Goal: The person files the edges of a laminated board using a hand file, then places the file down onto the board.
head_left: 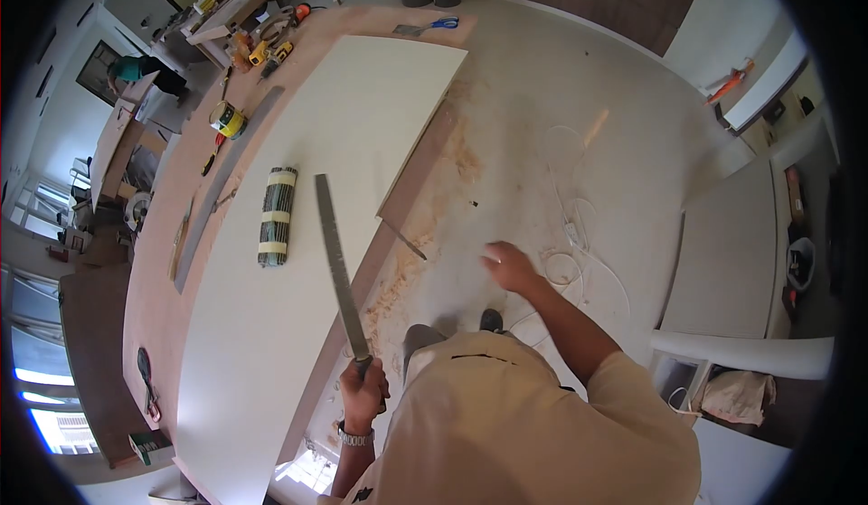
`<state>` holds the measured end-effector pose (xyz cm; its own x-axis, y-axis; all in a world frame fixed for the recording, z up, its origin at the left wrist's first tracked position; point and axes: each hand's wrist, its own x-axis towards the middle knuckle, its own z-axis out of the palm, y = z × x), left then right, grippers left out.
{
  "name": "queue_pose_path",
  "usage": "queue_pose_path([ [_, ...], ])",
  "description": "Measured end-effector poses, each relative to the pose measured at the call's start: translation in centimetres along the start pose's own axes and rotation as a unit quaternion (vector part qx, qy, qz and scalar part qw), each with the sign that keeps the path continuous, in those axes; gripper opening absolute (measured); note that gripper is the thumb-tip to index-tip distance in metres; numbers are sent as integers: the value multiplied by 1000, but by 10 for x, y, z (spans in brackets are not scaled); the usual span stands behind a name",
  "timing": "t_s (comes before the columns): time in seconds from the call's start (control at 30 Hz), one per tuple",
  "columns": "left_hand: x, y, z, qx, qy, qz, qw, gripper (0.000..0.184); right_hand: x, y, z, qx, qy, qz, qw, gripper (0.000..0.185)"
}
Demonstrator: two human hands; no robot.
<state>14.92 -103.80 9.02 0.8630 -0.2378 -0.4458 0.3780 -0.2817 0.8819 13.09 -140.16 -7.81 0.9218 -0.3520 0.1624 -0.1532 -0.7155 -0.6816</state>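
Note:
My left hand (363,389) is wrapped round the handle of a long, flat metal file (337,265), whose blade points up and away over the edge of a white panel (316,125). My right hand (509,266) hangs over the floor to the right, apart from the panel; its fingers are bent and partly hidden, and I cannot make out whether it holds anything. A striped roll (278,217) lies on the panel, left of the file. Beyond the panel's cut edge, a thin pointed tool (403,240) sticks out.
On the reddish table (163,234) are a yellow-green can (228,120), a long metal strip (226,188), drills (277,59) and blue-handled scissors (444,23). White cable (573,234) and sawdust (398,288) lie on the floor. Another person (145,72) bends at the far left.

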Motion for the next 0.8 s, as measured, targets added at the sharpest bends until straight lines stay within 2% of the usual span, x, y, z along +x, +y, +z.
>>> queue_pose_path([
  [0.07, 5, 11, -4, -17, 24, -2, 1000, 20, 61, -70, 14, 40, -98, -76, 991, 29],
  [0.1, 8, 17, -7, -37, 31, 4, 999, 19, 86, -96, 28, 68, -99, -169, 978, 27],
  [0.13, 13, 21, -11, -43, 30, 17, 998, 20, 108, -126, 39, 57, -135, -203, 968, 29],
  [0.2, 23, 30, -23, -51, 29, 39, 998, 20, 142, -178, 64, 12, -210, -244, 947, 41],
  [0.27, 36, 46, -35, -31, 30, 40, 998, 23, 153, -211, 119, 12, -176, -282, 943, 54],
  [0.33, 48, 52, -47, -30, 29, 39, 998, 25, 170, -247, 139, -33, -303, -295, 906, 64],
  [0.43, 72, 59, -61, -31, 24, 26, 999, 23, 182, -253, 178, -90, -350, -306, 881, 70],
  [0.5, 85, 60, -72, -19, 19, 7, 1000, 22, 195, -230, 198, -122, -357, -296, 877, 72],
  [0.57, 98, 59, -80, -3, 10, -14, 1000, 22, 213, -213, 187, -159, -357, -300, 870, 70],
  [0.8, 142, 62, -97, 8, -42, -18, 999, 20, 272, -161, 150, -192, -255, -187, 929, 69],
])
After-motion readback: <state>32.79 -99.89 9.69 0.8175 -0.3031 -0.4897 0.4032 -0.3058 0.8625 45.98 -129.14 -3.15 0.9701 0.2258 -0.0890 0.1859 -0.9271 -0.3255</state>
